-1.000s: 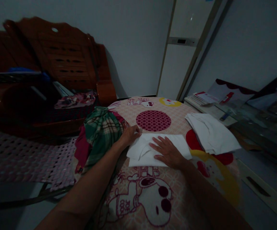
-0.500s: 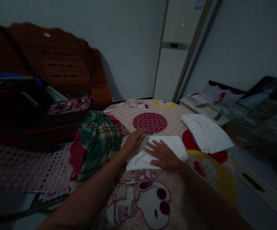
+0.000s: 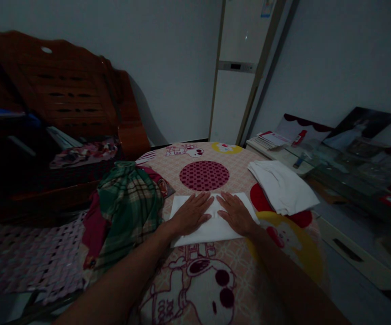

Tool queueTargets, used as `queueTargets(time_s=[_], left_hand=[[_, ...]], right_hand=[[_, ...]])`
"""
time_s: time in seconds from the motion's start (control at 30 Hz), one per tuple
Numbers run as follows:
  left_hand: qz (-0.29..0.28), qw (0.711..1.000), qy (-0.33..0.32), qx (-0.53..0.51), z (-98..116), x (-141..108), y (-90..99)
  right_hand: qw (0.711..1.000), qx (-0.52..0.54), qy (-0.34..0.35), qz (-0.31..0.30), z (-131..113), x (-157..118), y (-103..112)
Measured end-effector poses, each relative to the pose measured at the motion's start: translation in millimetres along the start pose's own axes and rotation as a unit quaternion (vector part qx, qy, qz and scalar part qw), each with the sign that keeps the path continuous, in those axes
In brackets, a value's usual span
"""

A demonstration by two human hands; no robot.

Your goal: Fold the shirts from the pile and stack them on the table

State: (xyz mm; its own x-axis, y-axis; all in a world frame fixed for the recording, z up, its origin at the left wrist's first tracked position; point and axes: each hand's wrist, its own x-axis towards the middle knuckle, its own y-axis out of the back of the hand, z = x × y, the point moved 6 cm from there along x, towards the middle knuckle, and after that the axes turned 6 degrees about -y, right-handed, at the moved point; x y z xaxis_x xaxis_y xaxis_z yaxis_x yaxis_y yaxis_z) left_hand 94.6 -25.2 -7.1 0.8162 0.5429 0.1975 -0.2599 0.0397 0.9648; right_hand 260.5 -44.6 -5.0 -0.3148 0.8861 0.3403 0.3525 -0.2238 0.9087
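A folded white cloth [image 3: 212,231] lies flat on the round table, which has a patterned pink cover [image 3: 242,266]. My left hand [image 3: 191,214] rests flat on the cloth's left half, fingers stretched out. On its right half lies my right hand [image 3: 236,214], palm down with the fingers extended. The two hands are a little apart, fingertips near the cloth's far edge. Another folded white cloth [image 3: 283,187] is at the table's right side. A crumpled green plaid cloth [image 3: 131,194] sits at the left, beside dark red fabric [image 3: 95,225].
A carved wooden bench [image 3: 66,95] with fabric on it stands at the back left, a woven seat [image 3: 29,253] at the lower left. Along the right is a glass-topped cabinet [image 3: 337,169] holding papers [image 3: 271,140] and a picture. A tall white unit [image 3: 232,99] stands behind the table.
My left hand has moved from the cloth's upper left edge onto its surface. My right hand has shifted and turned, its fingers now pointing more away from me. The camera view has shifted slightly right.
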Motion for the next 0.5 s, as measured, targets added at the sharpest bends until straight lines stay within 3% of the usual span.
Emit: queueTargets(time_s=[0.13,0.27,0.4,0.5], left_hand=[[0.009,1.0,-0.001,0.006,3,1,6.9],[0.031,0.999,-0.035,0.003,20,12,16.2],[0.0,0.995,-0.099,-0.003,43,24,9.1],[-0.028,0.993,-0.118,-0.005,49,25,-0.5]], right_hand=[[0.992,0.079,-0.041,0.094,22,3,13],[0.96,0.101,-0.135,0.224,78,8,26],[0.954,0.109,-0.197,0.197,123,9,19],[0.96,0.139,-0.196,0.142,134,7,18]])
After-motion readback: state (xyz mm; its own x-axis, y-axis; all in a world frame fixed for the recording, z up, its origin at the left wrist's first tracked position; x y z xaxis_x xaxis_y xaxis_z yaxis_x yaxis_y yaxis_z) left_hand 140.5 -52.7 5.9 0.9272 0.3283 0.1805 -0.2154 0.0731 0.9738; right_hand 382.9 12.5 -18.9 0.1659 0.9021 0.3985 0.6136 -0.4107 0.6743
